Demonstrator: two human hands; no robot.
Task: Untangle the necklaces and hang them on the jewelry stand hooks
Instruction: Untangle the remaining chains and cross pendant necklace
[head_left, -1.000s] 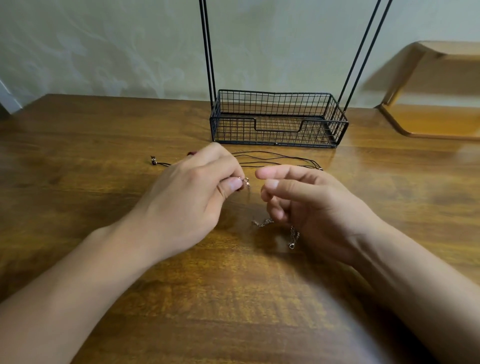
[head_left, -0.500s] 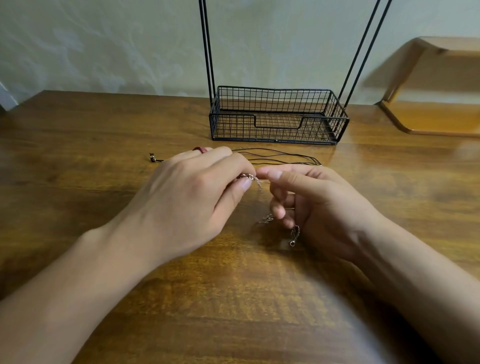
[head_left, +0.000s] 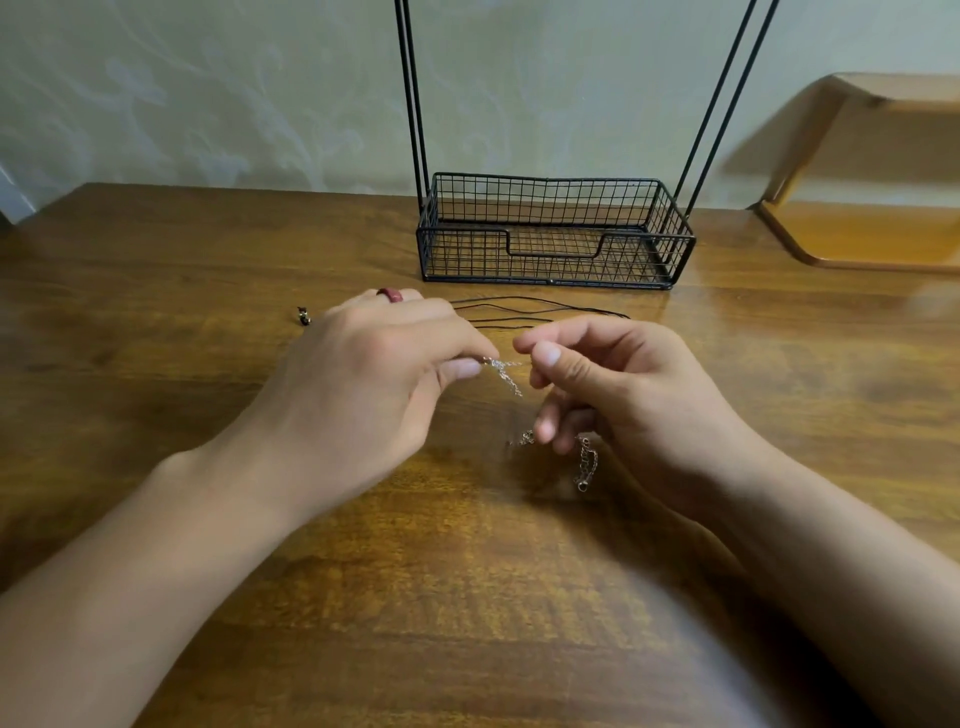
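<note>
A thin silver chain necklace (head_left: 506, 375) is stretched between my two hands above the wooden table. My left hand (head_left: 374, 384) pinches one part of it between thumb and forefinger. My right hand (head_left: 618, 395) pinches the chain close by with thumb and forefinger, its other fingers curled. The chain's clasp end (head_left: 586, 463) dangles below my right hand onto the table. A black cord necklace (head_left: 540, 312) with a red bead (head_left: 390, 295) lies behind my hands. The black wire jewelry stand (head_left: 550, 244) rises at the back; its hooks are out of frame.
The stand's mesh basket base sits at the table's far middle, with two pairs of thin uprights (head_left: 413, 104) going up. A wooden shelf riser (head_left: 872, 228) stands at the back right. A small dark cord end (head_left: 304, 315) lies left of my left hand.
My hands drew slightly apart, pulling a short stretch of chain taut between them. The right thumb and forefinger closed on the chain. The dangling clasp end shifted a little.
</note>
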